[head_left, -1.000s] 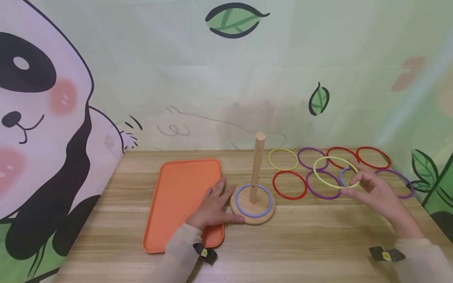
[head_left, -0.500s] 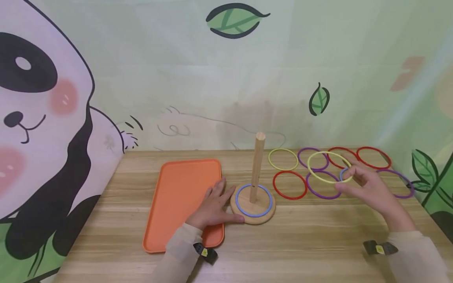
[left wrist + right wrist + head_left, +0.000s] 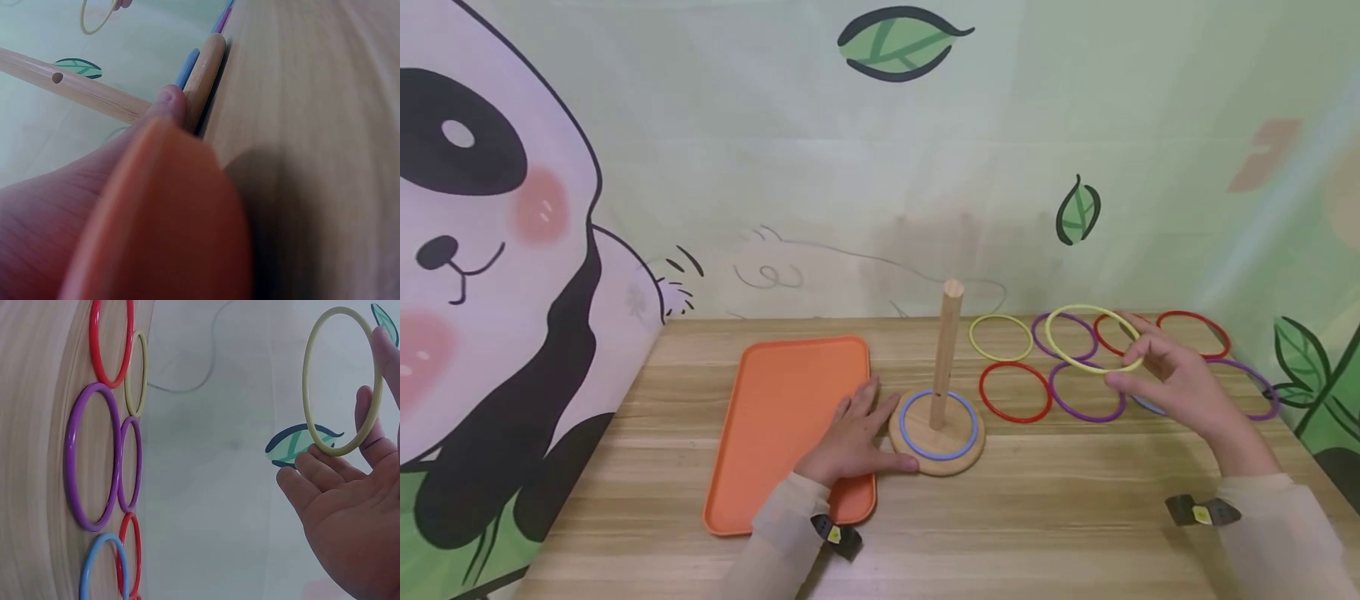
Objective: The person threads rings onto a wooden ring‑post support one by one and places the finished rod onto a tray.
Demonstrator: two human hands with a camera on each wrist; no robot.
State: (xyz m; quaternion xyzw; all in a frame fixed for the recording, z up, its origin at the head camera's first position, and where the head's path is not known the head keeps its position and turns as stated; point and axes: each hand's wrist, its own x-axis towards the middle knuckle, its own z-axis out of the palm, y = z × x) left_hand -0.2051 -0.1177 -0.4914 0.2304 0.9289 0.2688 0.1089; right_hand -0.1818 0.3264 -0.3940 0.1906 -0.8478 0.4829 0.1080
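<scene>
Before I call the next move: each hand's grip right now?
Left hand: open, touching the wooden base.
Right hand: closed, holding a yellow ring.

Left grip [image 3: 69, 203] at wooden base [image 3: 204, 78], orange tray [image 3: 181, 231]

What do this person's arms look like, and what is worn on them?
The left sleeve and right sleeve are pale beige and end at the wrists. Beside each cuff sits a small black device, left device and right device, with a yellow marking. The left grip and right grip are ungloved human hands. No cables show.
</scene>
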